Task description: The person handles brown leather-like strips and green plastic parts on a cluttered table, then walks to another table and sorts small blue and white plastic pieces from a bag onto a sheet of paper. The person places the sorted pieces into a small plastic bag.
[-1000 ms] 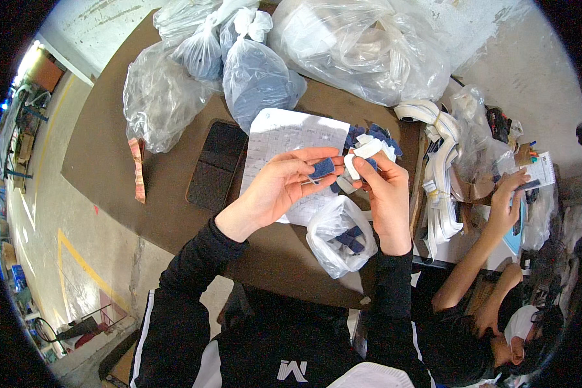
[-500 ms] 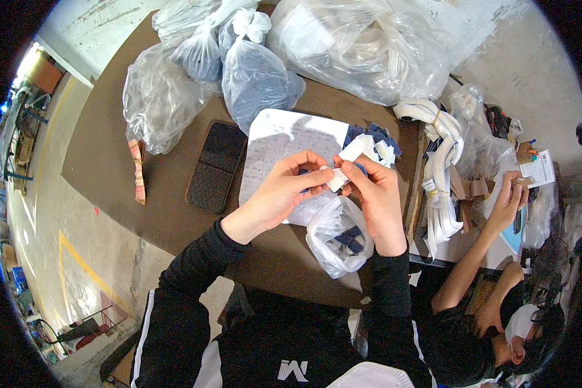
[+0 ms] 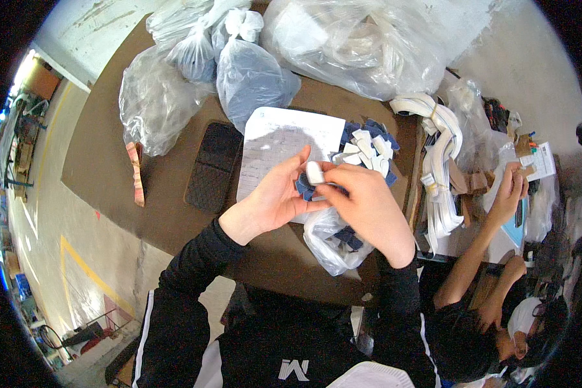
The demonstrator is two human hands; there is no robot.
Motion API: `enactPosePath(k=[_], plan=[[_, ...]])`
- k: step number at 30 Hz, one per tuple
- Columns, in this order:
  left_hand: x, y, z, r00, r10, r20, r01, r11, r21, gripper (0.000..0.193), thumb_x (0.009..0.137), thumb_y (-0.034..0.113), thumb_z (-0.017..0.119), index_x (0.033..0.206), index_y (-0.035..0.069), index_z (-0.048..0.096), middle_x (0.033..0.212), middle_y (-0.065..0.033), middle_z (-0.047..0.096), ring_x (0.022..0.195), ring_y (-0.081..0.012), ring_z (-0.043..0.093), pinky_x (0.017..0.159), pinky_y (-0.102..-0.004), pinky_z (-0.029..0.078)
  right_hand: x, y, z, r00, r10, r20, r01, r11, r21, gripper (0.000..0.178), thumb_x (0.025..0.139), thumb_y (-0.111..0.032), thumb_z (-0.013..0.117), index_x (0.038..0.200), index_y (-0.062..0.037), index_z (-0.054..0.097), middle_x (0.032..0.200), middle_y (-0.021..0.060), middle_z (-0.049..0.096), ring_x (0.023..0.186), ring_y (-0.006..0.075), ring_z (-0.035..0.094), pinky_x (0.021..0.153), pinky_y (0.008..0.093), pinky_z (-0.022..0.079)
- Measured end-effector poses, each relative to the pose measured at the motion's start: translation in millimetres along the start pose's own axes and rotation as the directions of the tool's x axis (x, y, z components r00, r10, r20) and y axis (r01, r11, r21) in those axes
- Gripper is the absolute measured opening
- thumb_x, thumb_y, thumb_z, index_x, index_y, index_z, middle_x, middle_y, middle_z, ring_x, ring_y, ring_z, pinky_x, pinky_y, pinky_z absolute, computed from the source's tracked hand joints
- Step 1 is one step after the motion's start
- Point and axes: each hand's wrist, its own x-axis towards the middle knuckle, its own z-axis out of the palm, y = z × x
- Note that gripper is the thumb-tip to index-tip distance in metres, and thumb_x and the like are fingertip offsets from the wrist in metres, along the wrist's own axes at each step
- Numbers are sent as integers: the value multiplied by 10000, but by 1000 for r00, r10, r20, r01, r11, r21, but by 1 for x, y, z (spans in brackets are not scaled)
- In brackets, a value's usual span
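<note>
My left hand (image 3: 269, 197) is curled palm up around small dark blue fabric pieces (image 3: 303, 186). A short, rounded white piece (image 3: 315, 172) stands up between my two hands. Reaching over from the right, my right hand (image 3: 372, 207) has its fingers closed at that white piece, with their tips partly hidden. Just behind my hands lies a pile of small white pieces (image 3: 366, 150) and blue pieces (image 3: 389, 140). Below my right hand is an open clear plastic bag (image 3: 323, 249) with dark blue pieces (image 3: 349, 239) inside. A written paper sheet (image 3: 265, 132) lies partly under my hands.
A dark phone case (image 3: 211, 169) and a reddish patterned strip (image 3: 136, 173) lie left on the brown table (image 3: 103, 149). Filled plastic bags (image 3: 252, 77) line the back. Bundled white strips (image 3: 441, 187) are at right, near another person's hand (image 3: 512, 192).
My right hand has turned over and lowered, its back now upward. The white piece now stands upright, and blue pieces show in my left hand. More of the white pile is visible.
</note>
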Motion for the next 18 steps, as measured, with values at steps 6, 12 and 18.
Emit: enactPosePath(k=[6,12,18], plan=[[3,0,-12,1000,22,9,-22,1000,-16,349,1008,347,482,1135,26,528,1007,-93,604,894,-208,612,779,-354,549,-2,-21,-10,1000,5,-26,-3,997,74,411,812,-8,663,1214,2,578,1078,161,628,921,261,666,756,339,557],[-5,9,-6,996,93,0,-93,995,19,235,991,271,547,1092,59,543,895,-18,514,763,-120,491,634,-223,410,-61,39,-41,912,327,-249,-330,943,28,362,780,-7,714,1134,-34,639,994,69,663,747,123,593,654,253,481],[-11,13,14,999,50,-21,-49,997,54,278,1004,344,509,1043,70,535,853,-19,501,768,-119,486,623,-229,418,-80,59,5,905,239,-352,-328,920,-217,459,708,-39,768,1143,-38,620,1016,120,563,763,231,544,674,337,466]])
